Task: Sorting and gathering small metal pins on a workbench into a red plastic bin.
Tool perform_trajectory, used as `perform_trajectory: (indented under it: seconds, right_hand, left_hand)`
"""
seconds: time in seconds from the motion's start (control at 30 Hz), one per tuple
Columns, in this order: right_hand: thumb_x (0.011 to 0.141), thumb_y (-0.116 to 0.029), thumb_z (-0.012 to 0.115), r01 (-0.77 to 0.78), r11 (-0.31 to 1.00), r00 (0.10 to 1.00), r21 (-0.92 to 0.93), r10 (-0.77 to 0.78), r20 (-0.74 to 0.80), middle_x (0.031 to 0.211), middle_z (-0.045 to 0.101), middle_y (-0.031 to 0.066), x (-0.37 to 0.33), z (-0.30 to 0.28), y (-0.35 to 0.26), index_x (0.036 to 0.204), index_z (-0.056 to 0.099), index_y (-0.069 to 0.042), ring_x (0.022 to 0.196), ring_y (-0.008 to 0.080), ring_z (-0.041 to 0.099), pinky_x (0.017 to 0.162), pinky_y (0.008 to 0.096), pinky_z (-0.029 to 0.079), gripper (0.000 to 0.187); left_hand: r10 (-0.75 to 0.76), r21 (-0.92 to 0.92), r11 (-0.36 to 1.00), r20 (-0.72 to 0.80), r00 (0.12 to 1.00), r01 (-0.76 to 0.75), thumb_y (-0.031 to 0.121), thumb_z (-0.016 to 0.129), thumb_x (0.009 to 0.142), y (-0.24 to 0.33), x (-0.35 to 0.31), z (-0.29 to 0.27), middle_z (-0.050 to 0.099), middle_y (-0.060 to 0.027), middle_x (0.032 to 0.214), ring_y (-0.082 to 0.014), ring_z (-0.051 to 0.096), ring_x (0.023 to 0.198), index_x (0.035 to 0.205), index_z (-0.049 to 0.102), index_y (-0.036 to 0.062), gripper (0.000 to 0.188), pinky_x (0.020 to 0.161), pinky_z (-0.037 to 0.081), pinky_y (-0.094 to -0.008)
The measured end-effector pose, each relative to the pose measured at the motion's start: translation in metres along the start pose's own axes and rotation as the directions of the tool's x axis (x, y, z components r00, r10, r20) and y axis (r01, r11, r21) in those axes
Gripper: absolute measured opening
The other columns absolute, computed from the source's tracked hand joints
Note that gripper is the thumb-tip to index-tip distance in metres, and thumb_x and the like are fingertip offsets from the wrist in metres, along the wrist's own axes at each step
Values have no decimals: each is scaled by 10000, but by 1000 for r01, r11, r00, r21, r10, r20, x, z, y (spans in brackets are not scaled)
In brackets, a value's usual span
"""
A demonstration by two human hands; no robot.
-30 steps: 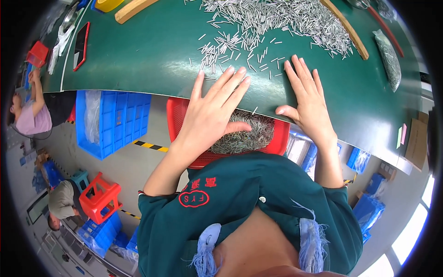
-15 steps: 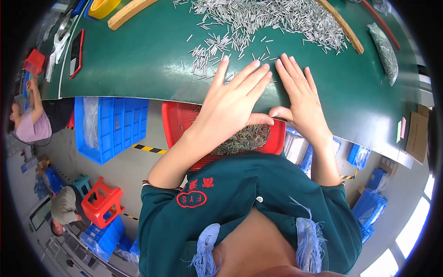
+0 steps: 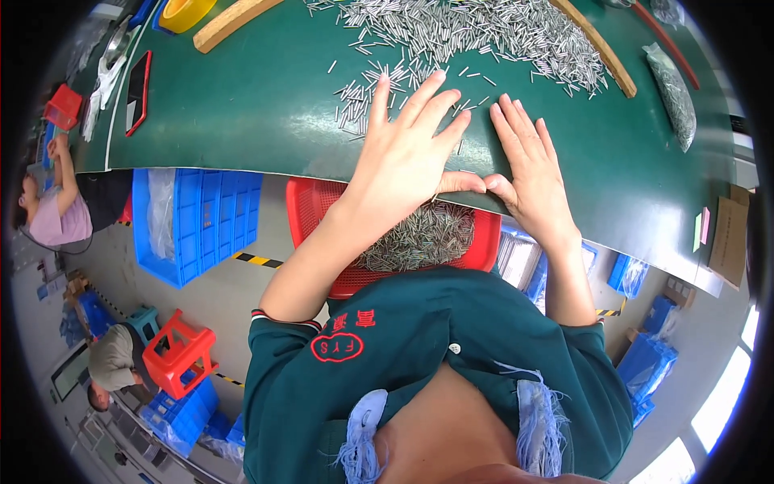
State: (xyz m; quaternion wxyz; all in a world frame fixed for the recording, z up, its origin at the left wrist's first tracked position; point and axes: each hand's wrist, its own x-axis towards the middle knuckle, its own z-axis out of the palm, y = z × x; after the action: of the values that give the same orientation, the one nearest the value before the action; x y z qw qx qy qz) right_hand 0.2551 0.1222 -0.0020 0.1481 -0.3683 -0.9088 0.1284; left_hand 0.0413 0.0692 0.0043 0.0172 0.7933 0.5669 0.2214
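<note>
My left hand (image 3: 409, 153) lies flat on the green table (image 3: 258, 105), fingers spread, over the near edge of a scatter of small metal pins (image 3: 459, 32). My right hand (image 3: 528, 173) lies flat beside it, fingers together, thumb tip touching the left thumb at the table's edge. Neither hand holds anything. Below the edge, on my lap, a red basket (image 3: 310, 214) holds a heap of the same pins (image 3: 423, 238).
Two wooden strips (image 3: 230, 20) (image 3: 601, 52) bound the pin pile. A yellow tape roll (image 3: 185, 12), a phone (image 3: 137, 89) and a bag of pins (image 3: 673, 85) lie on the table. Blue crates (image 3: 197, 222), a red stool (image 3: 181, 355) and two other people (image 3: 56, 206) are at left.
Both hands have slid farther up the table toward the pin pile, and their thumbs have come together at the edge.
</note>
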Motion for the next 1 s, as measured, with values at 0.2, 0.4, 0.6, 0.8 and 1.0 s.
perform_trajectory:
  seconds: [0.2,0.4,0.6,0.8,1.0]
  right_hand:
    - [967,-525,493,1,999,1000,-37,-1,1,1576,355,140,-1,-2,-3,1521,371,-79,1471,293,319,1212,475,204,722]
    - [1014,-358,508,-37,999,999,4,37,-10,1569,369,146,-1,-1,-4,1517,374,-69,1466,284,332,1213,464,202,595]
    - [998,-361,539,-37,999,999,-30,37,11,1570,367,149,-2,-2,-6,1516,369,-54,1467,279,331,1214,458,203,626]
    - [915,-493,598,82,996,993,-28,-80,82,1579,344,160,5,1,-32,1524,331,-21,1478,296,305,1214,485,197,816]
    - [817,-571,642,156,985,979,69,-163,122,1578,340,166,10,9,-56,1524,322,-13,1474,298,313,1208,487,222,955]
  left_hand:
    - [38,80,996,30,999,-41,698,584,750,-2,5,-4,528,-85,1397,-294,355,1431,1298,642,97,815,1137,191,-668]
    - [-13,60,997,-377,926,39,191,798,765,-27,4,-17,606,49,1093,-182,515,1286,856,656,194,169,1156,216,-588]
    - [-346,322,780,-492,799,537,241,713,902,-101,-95,-89,650,34,1094,-215,566,1245,942,743,206,61,1135,227,-583]
    - [-712,551,199,-487,506,810,332,592,987,-125,-202,-118,569,-61,1408,-292,462,1374,1288,656,146,360,1103,243,-648]
    - [-482,158,847,-172,859,507,238,648,940,-43,-119,-72,500,-82,1480,-293,389,1434,1405,542,114,493,1154,220,-580]
